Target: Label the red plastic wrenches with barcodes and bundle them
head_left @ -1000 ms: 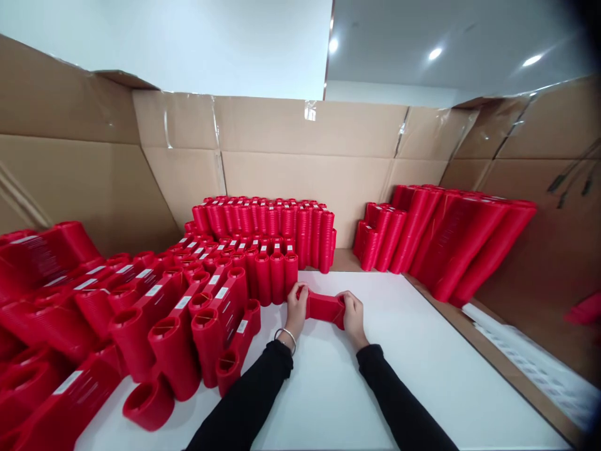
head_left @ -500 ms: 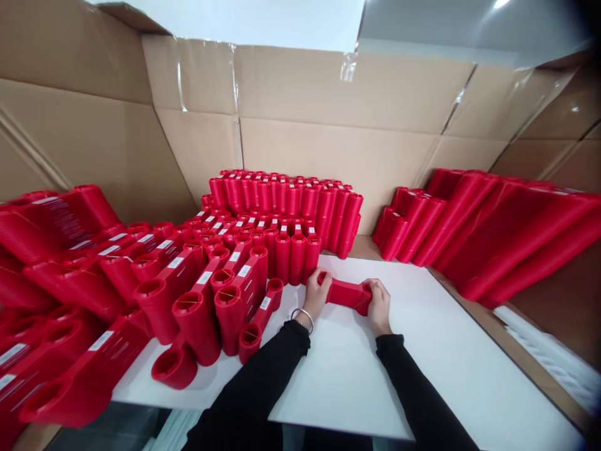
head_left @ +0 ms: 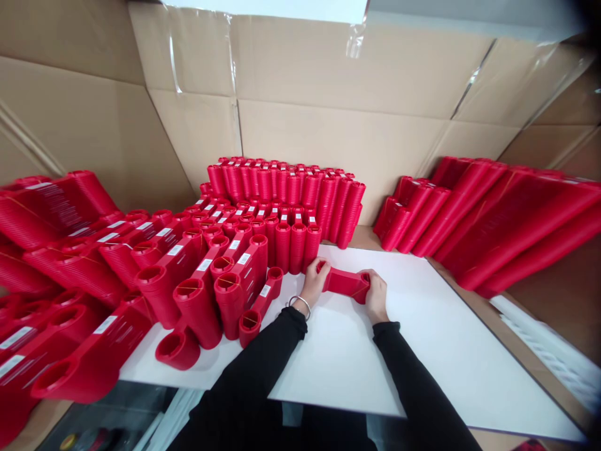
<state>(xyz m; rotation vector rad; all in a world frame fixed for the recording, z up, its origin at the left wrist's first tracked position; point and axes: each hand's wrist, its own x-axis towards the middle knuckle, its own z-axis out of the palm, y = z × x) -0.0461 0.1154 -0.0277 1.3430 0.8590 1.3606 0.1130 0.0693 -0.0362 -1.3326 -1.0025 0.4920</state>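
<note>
Presently, both hands are engaged on one red twin-tube piece (head_left: pixel 345 284), located right of centre in the frame, above the white board (head_left: pixel 338 351). The left hand (head_left: pixel 315 282) grips its left tube end, fingers curled around it; the right hand (head_left: pixel 377 295) wraps the right end. Some fingertips are hidden behind the piece, so their exact pressure cannot be told. The piece lies crosswise, with its flat middle bridging the two ends; whether its underside touches the board cannot be determined.

Risks noted. Uneven squeezing by the two hands could, in my judgement, crease the flat middle or pull the nested layers out of line, if they are loose. The left hand is very near the front corner of the centre rows (head_left: pixel 298 247); a sideways swing could knock an upright stack. Similarly, the left sleeve (head_left: pixel 263 363) passes close beside a low labelled stack (head_left: pixel 265 293), and an elbow drawn back could drag it. At lower left, a large labelled stack (head_left: pixel 101 357) appears to jut past the board's near edge; a bump might tip it off. Upper right, tall stacks (head_left: pixel 507 219) lean steeply and could slide if jolted.
</note>
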